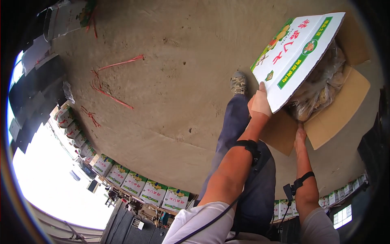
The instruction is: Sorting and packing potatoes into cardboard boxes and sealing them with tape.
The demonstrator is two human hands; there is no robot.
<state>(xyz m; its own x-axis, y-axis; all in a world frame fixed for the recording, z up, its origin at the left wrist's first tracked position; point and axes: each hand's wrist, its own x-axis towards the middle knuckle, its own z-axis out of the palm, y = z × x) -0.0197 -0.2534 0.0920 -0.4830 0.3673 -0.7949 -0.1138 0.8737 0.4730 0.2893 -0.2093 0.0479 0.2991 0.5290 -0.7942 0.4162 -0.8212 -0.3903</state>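
A cardboard box (280, 130) stands tilted at the right with its flaps spread. One flap is the white printed flap (300, 53), raised toward the left; a plain brown flap (339, 107) folds outward on the near right. Inside, a clear plastic bag (319, 87) covers brown, round potatoes, partly hidden by the white flap. My left hand (260, 103) is closed on the lower corner of the white flap, thumb on its printed face. At the box's near corner, between two brown flaps, my right hand (300, 136) is closed on the cardboard; its fingertips are partly hidden.
Red straps (118, 63) lie loose on the dusty floor (174, 101) to the left. Rows of white printed boxes (134, 183) line the lower left, with more at the lower right. My shoe (238, 83) is beside the box. Dark sheeting (375, 138) hangs at the right.
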